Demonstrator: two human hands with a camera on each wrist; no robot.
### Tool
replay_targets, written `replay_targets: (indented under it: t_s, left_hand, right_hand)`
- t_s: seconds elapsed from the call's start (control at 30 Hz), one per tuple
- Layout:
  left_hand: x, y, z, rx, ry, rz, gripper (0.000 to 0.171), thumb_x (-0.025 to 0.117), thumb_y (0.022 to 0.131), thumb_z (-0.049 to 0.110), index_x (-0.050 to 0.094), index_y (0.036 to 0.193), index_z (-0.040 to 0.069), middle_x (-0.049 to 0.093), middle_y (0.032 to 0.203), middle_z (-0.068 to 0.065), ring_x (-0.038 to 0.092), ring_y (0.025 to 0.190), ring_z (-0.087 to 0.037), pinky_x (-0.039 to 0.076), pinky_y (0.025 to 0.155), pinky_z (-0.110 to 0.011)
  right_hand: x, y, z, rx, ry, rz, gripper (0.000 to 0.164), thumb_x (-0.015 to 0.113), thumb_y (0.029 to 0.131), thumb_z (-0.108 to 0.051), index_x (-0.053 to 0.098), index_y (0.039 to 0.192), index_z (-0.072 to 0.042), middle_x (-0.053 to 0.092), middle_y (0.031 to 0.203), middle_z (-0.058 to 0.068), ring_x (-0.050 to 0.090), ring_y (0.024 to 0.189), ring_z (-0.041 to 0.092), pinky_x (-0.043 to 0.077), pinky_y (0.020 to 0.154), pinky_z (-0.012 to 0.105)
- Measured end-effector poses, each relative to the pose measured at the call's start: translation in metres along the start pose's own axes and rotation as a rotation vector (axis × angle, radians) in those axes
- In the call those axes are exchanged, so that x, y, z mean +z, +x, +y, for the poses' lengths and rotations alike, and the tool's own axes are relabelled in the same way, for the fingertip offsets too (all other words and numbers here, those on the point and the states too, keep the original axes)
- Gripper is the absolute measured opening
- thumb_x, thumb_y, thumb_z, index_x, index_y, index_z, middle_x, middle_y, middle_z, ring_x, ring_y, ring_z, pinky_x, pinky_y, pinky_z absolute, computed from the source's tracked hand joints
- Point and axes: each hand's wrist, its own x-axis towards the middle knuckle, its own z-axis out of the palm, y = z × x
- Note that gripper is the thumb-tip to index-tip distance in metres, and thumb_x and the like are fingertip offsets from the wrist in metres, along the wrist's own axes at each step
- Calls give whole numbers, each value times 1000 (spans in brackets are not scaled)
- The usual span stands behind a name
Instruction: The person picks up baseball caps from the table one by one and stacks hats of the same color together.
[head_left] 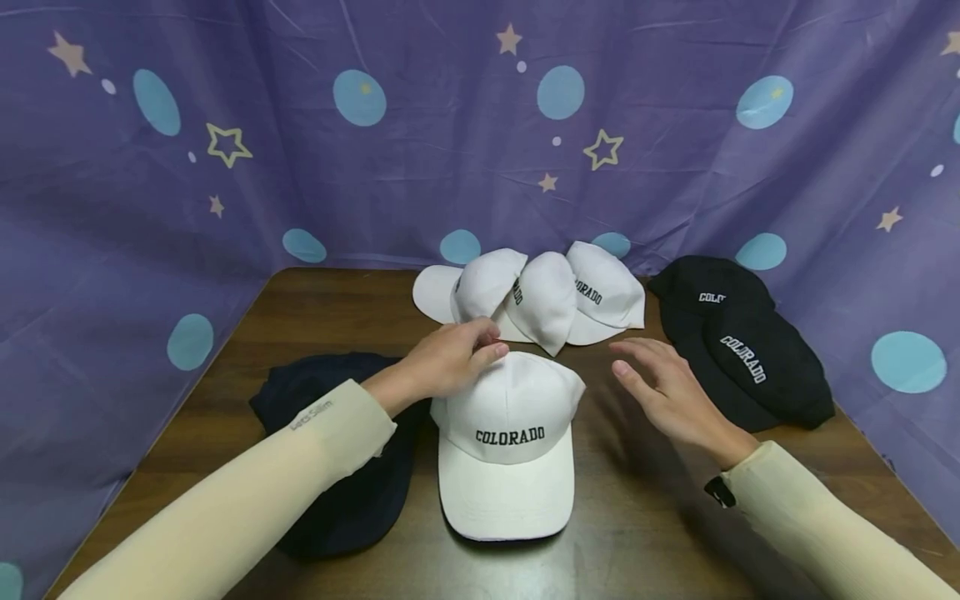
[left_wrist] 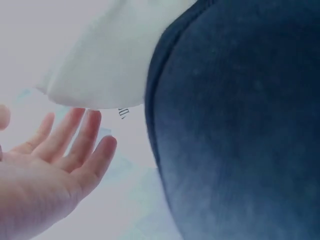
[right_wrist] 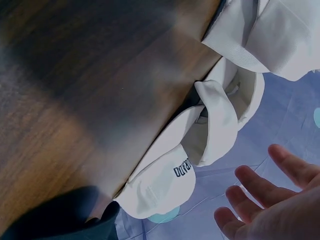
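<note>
The L hand [head_left: 453,358] is hovering at the crown of a white cloth baseball cap [head_left: 510,450], fingers loose & spread, grasping nothing; can't tell from the views if a fingertip is touching. The R hand [head_left: 671,396] is hanging in the air to the cap's right, well apart from it, fingers also relaxed, nothing held. Both hands are flanking the cap, prob. b/c it's the one being handled.

That cap is sitting near the middle of the brown wood-grain table [head_left: 607,550], brim pointing at the person, prob. so the lettering is reading right way up from their side. It's looking clean & well-shaped: rounded crown w/ centre seam, black "COLORADO" across the front, smooth curved brim. A dark line is showing under the brim edge; can't tell if shadow or fabric.

Just beside it on the left, a dark navy cloth cap [head_left: 360,508] is lying partly hidden under the cream L sleeve [head_left: 285,475]. Farther back, three white lettered caps [head_left: 543,292] are overlapping in a row, & two black caps w/ white lettering [head_left: 765,358] are overlapping at far right, apparently grouped by colour & lapped to save space. Behind, a purple fabric curtain [head_left: 450,125] is hanging.
</note>
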Motion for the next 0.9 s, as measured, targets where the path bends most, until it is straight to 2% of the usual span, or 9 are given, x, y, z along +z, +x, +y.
replay_targets:
  t_s: [0.13,0.27,0.5,0.63,0.77,0.9]
  left_hand:
    - [-5,-9,3,35,-5,61,36,49,99,42,56,122,17,60,110,2,55,100,-14,46,87,-36]
    - [-10,-17,4,58,-15,109,39,48,99,43,55,126,15,59,114,0,54,103,-16,45,90,-38]
    - [-17,-29,2,46,-25,134,42,44,100,45,52,128,16,57,124,-2,51,111,-18,43,94,-41]
    - [-19,-36,1,34,-37,154,42,44,100,46,51,130,17,57,123,-2,49,113,-18,42,95,-43]
    - [-21,-42,0,25,-55,169,41,44,100,46,50,130,19,56,123,-1,48,114,-20,41,96,-44]
    - [-23,-48,-2,20,-58,178,42,42,100,47,49,129,18,56,124,-3,48,116,-19,41,96,-44]
  right_hand:
    - [-1,5,-2,-26,0,17,37,48,100,-37,56,128,-15,51,133,8,36,128,27,26,101,58]
    - [-3,11,-5,-21,9,22,37,48,100,-37,57,128,-14,51,133,8,37,127,27,28,101,56]
    - [-5,23,-15,22,19,13,40,47,100,-41,56,130,-17,53,131,6,40,125,25,34,98,53]
    - [-7,34,-20,57,26,11,42,45,99,-47,57,129,-19,56,128,5,47,118,22,40,94,50]
    - [-8,46,-22,106,36,1,46,43,99,-52,57,129,-19,60,122,2,56,103,19,46,86,45]
    - [-7,60,-23,123,35,-6,49,42,99,-51,56,128,-15,62,119,5,57,102,20,46,86,45]
